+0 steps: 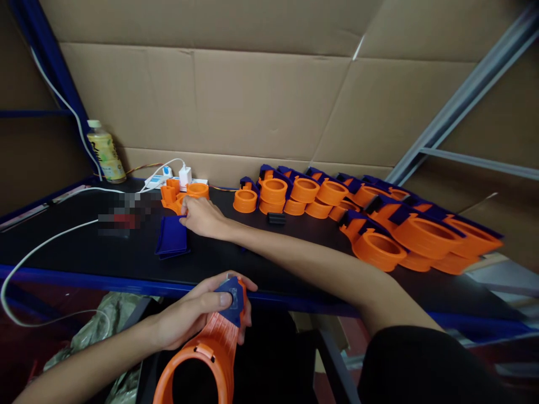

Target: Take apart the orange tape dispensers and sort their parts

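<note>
My left hand (197, 308) is wrapped round an orange tape dispenser (223, 348) in front of the table edge. The thumb presses on the dark blue piece (231, 297) at its upper end, and the orange ring points down toward me. Across the table my right hand (204, 217) reaches to the left with fingers bent into a pinch. Thumb and forefinger meet at the upper right corner of a small stack of flat blue plates (172, 235). Just behind those fingers stand an orange holder (169, 193) and an orange ring (197, 191).
Several orange and blue tape dispensers (379, 247) line the table's right side. A small black block (276, 219) lies before them. At the back left are a drink bottle (104, 154), a white charger (185, 177) and a white cable (46, 238). Cardboard (269, 101) walls the back.
</note>
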Demonstrator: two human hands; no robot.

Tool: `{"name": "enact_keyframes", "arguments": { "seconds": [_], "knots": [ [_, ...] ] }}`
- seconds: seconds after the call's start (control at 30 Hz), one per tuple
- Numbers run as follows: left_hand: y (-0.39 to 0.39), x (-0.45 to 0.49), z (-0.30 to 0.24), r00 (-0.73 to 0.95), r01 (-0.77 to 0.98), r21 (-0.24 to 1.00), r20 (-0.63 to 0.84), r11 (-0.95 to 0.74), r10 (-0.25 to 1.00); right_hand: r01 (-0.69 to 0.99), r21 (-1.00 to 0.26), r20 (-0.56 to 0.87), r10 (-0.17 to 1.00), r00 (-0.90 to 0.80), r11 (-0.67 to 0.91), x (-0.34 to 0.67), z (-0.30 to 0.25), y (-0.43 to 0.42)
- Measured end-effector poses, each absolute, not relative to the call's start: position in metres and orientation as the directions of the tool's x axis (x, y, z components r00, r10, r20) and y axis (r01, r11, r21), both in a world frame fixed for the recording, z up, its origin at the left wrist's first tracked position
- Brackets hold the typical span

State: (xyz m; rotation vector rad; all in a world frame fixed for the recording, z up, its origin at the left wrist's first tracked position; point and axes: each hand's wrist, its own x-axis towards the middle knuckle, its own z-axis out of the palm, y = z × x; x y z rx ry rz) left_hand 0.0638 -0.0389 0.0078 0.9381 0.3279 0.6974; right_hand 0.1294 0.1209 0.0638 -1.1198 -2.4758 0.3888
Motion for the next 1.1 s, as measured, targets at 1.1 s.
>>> {"name": "enact_keyframes", "arguments": {
  "seconds": [1.1],
  "knots": [
    [-0.025, 0.086, 0.038, 0.276, -0.465, 0.869, -0.036, 0.167, 0.960, 0.684, 0.168, 0.678, 0.420, -0.603, 0.710, 0.294, 0.071, 0.018]
  ]
}}
